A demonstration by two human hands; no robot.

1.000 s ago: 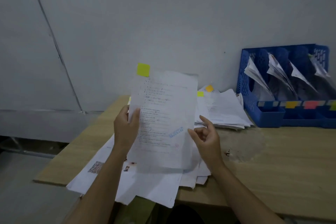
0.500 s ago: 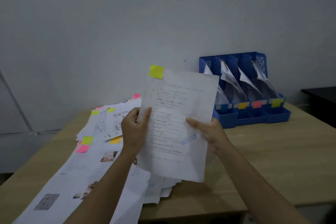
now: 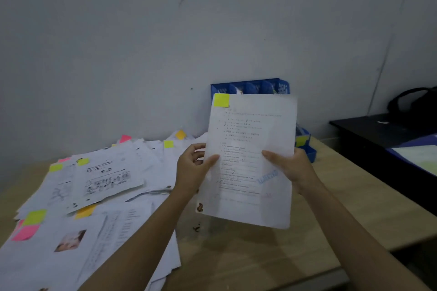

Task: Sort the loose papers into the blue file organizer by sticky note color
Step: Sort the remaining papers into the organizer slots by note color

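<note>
- Sheet (image 3: 250,160) held upright above the tabletop (image 3: 272,255), long axis near vertical, yellow sticky note (image 3: 221,100) at top left corner.
- Left hand (image 3: 192,170) grip pinches left edge; right hand (image 3: 293,168) grip pinches right edge.
- Blue file organizer (image 3: 250,86) behind sheet, at far edge.

Wooden table (image 3: 260,255) bears loose papers (image 3: 94,196), apparently blue organizer (image 3: 305,146).

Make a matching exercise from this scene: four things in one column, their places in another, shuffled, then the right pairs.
Things:
1. held sheet
2. blue file organizer
3. loose papers
4. black bag

Places:
A. spread over the table's left side
B. on the dark desk at far right
C. between both hands, upright
D. against the wall, mostly hidden behind the sheet

Pairs: 1-C, 2-D, 3-A, 4-B
</note>
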